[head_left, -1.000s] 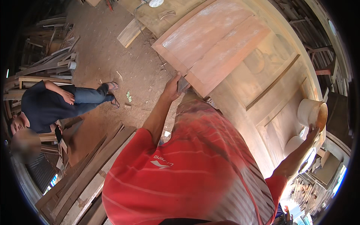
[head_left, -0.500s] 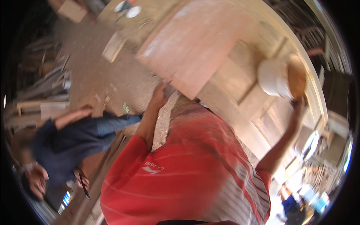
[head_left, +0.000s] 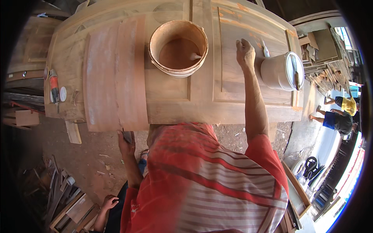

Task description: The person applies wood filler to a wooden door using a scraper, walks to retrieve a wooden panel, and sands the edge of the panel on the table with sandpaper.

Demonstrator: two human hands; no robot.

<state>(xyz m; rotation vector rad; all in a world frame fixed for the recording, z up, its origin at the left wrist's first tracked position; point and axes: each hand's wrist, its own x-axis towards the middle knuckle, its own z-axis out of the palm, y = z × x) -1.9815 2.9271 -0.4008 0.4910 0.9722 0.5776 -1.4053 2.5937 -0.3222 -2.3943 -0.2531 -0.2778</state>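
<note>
- Since half a second ago, the view is swinging to face the wooden door panel (head_left: pixel 241 97) squarely, and the right hand (head_left: pixel 245 52), raised by a white bucket then, is now resting knuckles-down on the panel.
- Right hand is lying curled on the wood; whether it is gripping anything I cannot tell.
- Just right of it, a small brush (head_left: pixel 265 48) is lying on the panel, and beyond that a white lidded bucket (head_left: pixel 280 71) is sitting with a stick across its lid.
- Left of that hand, an open round tub (head_left: pixel 178 48) is holding brown paste.
- Left hand (head_left: pixel 126 143) is closing on a flat scraper blade (head_left: pixel 127 136) at the lower edge of a curved board (head_left: pixel 116 73).
- Far left of it, a red and white can (head_left: pixel 54 87) is lying beside a small white disc (head_left: pixel 63 94).
</note>
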